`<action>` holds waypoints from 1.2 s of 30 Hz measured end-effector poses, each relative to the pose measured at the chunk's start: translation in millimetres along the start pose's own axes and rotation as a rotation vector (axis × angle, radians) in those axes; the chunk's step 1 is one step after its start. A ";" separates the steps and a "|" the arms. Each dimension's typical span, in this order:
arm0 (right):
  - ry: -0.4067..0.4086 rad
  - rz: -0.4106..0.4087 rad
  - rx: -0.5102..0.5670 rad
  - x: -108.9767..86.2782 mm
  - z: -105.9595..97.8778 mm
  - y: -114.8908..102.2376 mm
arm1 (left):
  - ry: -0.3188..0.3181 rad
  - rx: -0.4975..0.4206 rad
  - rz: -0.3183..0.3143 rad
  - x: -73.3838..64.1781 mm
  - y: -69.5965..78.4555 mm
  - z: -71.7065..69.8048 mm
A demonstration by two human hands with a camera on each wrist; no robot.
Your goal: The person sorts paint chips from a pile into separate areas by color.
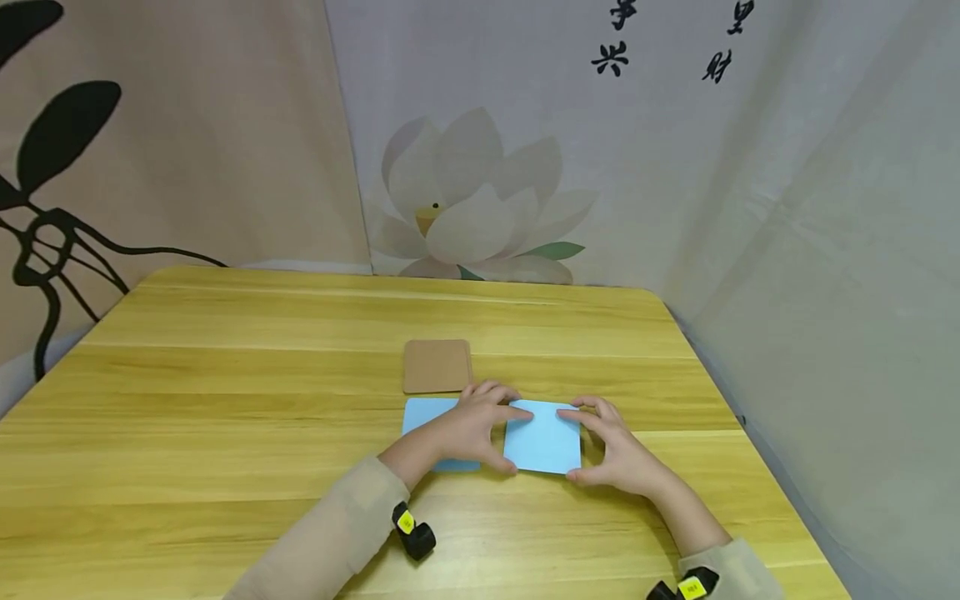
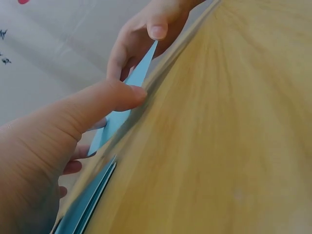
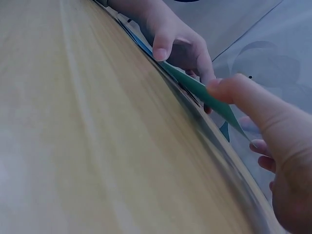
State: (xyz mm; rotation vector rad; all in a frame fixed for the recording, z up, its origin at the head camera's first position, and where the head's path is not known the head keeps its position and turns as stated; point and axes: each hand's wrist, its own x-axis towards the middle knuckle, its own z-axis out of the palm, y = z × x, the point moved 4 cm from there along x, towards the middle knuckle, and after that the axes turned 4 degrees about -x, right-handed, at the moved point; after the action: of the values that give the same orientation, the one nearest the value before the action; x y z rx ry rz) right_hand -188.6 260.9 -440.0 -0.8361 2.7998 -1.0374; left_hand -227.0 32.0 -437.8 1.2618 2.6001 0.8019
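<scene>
A light blue square card (image 1: 542,437) is held slightly above the table between both hands. At its left edge my left hand (image 1: 472,427) grips it, thumb on the near side and fingers on the far side. The right hand (image 1: 617,446) has the right edge in the same way, its thumb (image 3: 234,90) on the card's near corner. Under my left wrist lies a small stack of blue cards (image 2: 90,200), partly hidden by the hand. In the right wrist view the held card (image 3: 195,87) appears greenish and nearly edge-on.
Just beyond the blue stack, brown square cards (image 1: 437,367) lie on the wooden table (image 1: 225,433). Behind the table's far edge hangs a cloth backdrop (image 1: 660,167) with a printed lotus and dark writing. Each wrist wears a small black camera.
</scene>
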 end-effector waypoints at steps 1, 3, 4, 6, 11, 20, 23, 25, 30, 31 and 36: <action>-0.001 -0.001 -0.001 0.5 0.9 -0.4 | 0.001 0.001 -0.002 -1.7 0.2 -0.9; -0.002 -0.004 -0.001 1.9 3.0 -1.3 | 0.007 0.005 -0.004 -5.2 0.4 -2.9; -0.004 -0.008 -0.002 2.9 4.2 -2.0 | 0.011 0.010 -0.005 -7.0 0.2 -3.9; -0.011 -0.018 -0.004 5.3 6.9 -3.8 | 0.019 0.020 -0.009 -11.0 -0.9 -5.4; -0.025 -0.056 -0.002 14.0 14.1 -9.9 | 0.049 0.023 -0.022 -23.4 -5.6 -9.4; -0.041 -0.110 -0.038 30.4 28.0 -21.3 | 0.109 0.019 -0.048 -46.2 -14.1 -17.4; -0.051 -0.125 -0.038 36.0 32.7 -26.2 | 0.123 0.012 -0.059 -54.1 -16.6 -20.8; -0.058 -0.139 -0.037 40.2 35.9 -29.9 | 0.127 0.003 -0.069 -59.8 -19.1 -22.5; -0.081 -0.165 -0.036 51.5 44.0 -39.5 | 0.142 -0.015 -0.089 -74.6 -27.1 -26.4; -0.086 -0.169 -0.037 53.7 45.7 -41.1 | 0.146 -0.017 -0.093 -77.5 -28.4 -27.4; -0.109 -0.185 -0.030 65.0 55.0 -47.1 | 0.158 -0.023 -0.116 -90.6 -34.1 -32.7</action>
State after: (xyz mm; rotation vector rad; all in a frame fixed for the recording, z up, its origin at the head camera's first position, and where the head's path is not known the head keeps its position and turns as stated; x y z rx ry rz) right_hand -209.9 166.0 -444.4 -1.1376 2.6946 -0.9418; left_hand -204.0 -67.5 -436.9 1.0700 2.7478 0.9427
